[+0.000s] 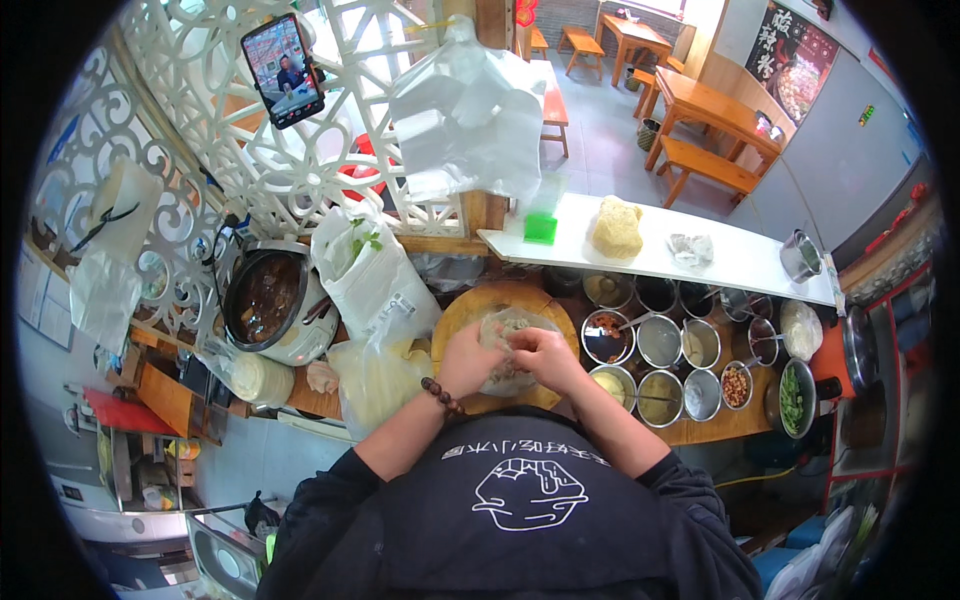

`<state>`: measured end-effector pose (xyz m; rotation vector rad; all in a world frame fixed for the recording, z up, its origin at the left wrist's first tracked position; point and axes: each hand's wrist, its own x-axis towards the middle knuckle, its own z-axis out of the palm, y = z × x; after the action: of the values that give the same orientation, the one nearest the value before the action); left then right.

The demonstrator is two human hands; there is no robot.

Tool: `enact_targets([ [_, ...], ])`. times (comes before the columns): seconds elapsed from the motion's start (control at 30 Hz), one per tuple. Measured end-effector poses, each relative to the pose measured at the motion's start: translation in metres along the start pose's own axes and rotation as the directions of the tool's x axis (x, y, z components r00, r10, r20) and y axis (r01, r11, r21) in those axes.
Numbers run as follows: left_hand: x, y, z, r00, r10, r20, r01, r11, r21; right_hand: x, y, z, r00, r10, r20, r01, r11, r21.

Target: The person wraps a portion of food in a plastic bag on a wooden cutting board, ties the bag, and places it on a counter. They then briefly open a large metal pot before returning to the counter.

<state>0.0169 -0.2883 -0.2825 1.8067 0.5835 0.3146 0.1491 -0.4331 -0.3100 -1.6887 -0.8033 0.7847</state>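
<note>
Both hands meet over a round wooden chopping block [452, 315]. My left hand [471, 358], with a beaded bracelet at the wrist, grips the left side of a clear plastic bag [551, 322] that has greyish food in it. The fingers of my right hand [541, 356] are bent and pinched at the bag's middle, touching the food; what exactly they hold is hidden. Left of the block lies a plastic bag of pale yellow sheets [379, 379]. Several metal pots of seasonings stand to the right, among them one with chilli oil [607, 336] and one with peanuts [736, 385].
A cooker of brown stew [264, 300] and a white bag with green herbs [379, 285] stand at the left. Across the back right runs a white shelf [577, 217] bearing a yellowish block [617, 229]. Clear bags [469, 112] hang above the counter.
</note>
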Motion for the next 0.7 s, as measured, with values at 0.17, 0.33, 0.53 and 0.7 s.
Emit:
enact_targets([
  [0.17, 0.002, -0.004, 0.000, 0.996, -0.064, 0.064, 0.077, 0.967, -0.244, -0.004, -0.021, 0.004, 0.999, -0.006, 0.037, 0.006, 1.000, 0.000],
  [0.33, -0.002, 0.009, -0.002, 0.987, -0.130, 0.090, 0.157, 0.879, -0.451, -0.008, -0.031, 0.004, 1.000, 0.022, 0.013, -0.022, 1.000, 0.010],
  [0.53, -0.002, 0.002, 0.002, 0.995, -0.094, 0.042, 0.101, 0.975, -0.197, -0.010, -0.029, 0.010, 0.973, -0.209, -0.096, 0.169, 0.933, -0.319],
  [0.7, 0.005, -0.007, -0.002, 0.985, -0.166, 0.037, 0.170, 0.953, -0.252, -0.003, -0.007, 0.002, 0.944, -0.291, -0.157, 0.204, 0.885, -0.418],
])
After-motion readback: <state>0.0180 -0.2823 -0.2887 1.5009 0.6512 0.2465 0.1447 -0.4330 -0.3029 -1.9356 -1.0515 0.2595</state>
